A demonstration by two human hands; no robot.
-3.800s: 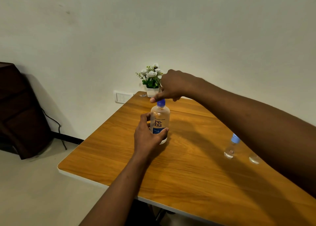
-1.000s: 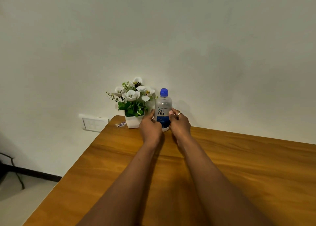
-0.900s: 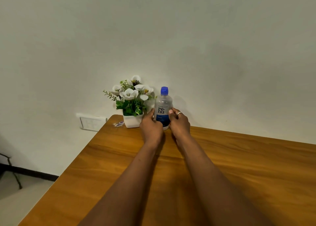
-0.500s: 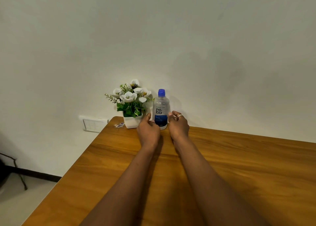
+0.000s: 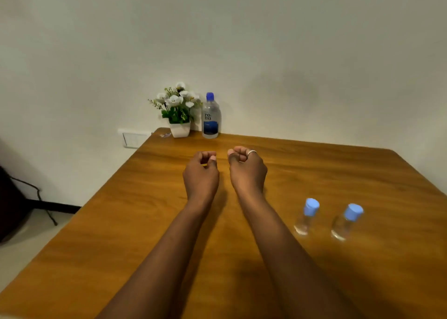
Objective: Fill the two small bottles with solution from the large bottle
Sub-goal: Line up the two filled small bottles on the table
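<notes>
The large clear bottle (image 5: 210, 118) with a blue cap and blue label stands upright at the table's far edge against the wall. Two small clear bottles with light blue caps, one (image 5: 306, 218) left of the other (image 5: 346, 222), stand upright on the right of the table. My left hand (image 5: 201, 173) and my right hand (image 5: 246, 168) hover side by side over the middle of the table, well short of the large bottle. Both have their fingers curled in and hold nothing. A ring shows on my right hand.
A white pot of artificial white flowers (image 5: 180, 129) stands just left of the large bottle. The wooden table (image 5: 145, 222) meets the wall; its left edge drops to the floor. A wall socket (image 5: 133, 138) and a dark object with a cable (image 5: 9, 202) lie to the left.
Both hands let go of the large bottle, which stays by the flower pot, and drew back toward me with fingers curling in. The view dropped, bringing the two small bottles into sight.
</notes>
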